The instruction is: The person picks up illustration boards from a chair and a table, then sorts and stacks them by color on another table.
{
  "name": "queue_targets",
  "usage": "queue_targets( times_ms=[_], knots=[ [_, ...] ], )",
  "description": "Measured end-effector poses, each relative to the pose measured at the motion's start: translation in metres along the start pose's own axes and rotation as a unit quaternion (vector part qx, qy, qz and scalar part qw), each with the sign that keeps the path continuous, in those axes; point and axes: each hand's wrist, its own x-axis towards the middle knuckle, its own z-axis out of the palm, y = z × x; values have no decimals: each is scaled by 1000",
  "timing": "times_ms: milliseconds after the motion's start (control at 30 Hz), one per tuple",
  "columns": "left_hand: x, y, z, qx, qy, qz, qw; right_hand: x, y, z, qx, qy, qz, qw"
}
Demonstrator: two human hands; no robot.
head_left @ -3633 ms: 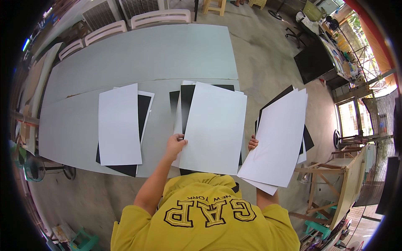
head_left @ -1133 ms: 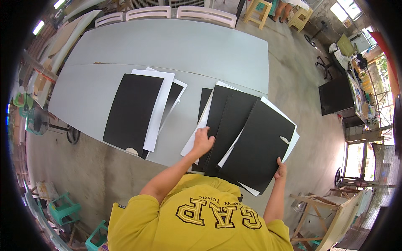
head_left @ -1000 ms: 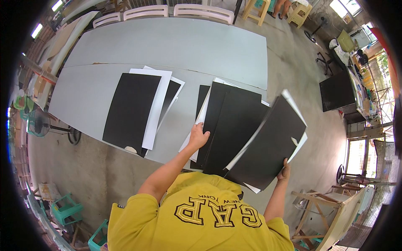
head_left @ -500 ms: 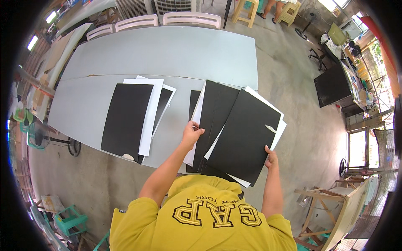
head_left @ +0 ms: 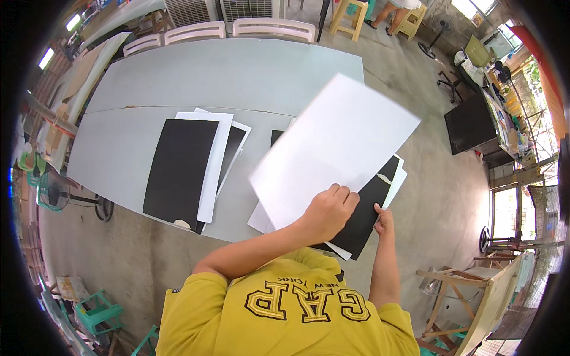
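A large white sheet (head_left: pixel 335 139) is lifted and tilted, with my left hand (head_left: pixel 330 209) closed on its lower right edge. Under it, my right hand (head_left: pixel 385 218) grips the right edge of a stack of black and white sheets (head_left: pixel 363 222). The top black sheet there has a small pale torn patch near its upper right corner. Part of another pile (head_left: pixel 260 219) peeks out left of the lifted sheet, mostly hidden by it. Farther left, a fanned pile of black and white sheets (head_left: pixel 180 169) lies on the table, with a pale torn spot at its bottom edge.
The grey-blue table (head_left: pixel 237 74) stretches away from me, with white chairs (head_left: pixel 273 29) along its far side. A black desk (head_left: pixel 472 121) stands at the right. A wooden frame (head_left: pixel 463 285) and a green stool (head_left: pixel 98 311) stand near me. Someone's legs (head_left: pixel 392 18) show at the back.
My left hand has swung rightward from the middle pile, bringing the white sheet up over the right stack. My right hand has stayed at the stack's edge.
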Motion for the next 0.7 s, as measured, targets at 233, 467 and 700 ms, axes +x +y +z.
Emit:
queue_targets(
  times_ms=[233, 467, 700],
  knots=[
    [-55, -44, 90, 17, -153, -35, 987, -20, -2, 25, -129, 23, -150, 980],
    [-23, -50, 29, 42, 41, -58, 997, -27, 3, 23, -45, -4, -35, 998],
    [-21, -154, -137, 304, 123, -280, 902, -20, -7, 7, 66, -52, 62, 995]
  ],
)
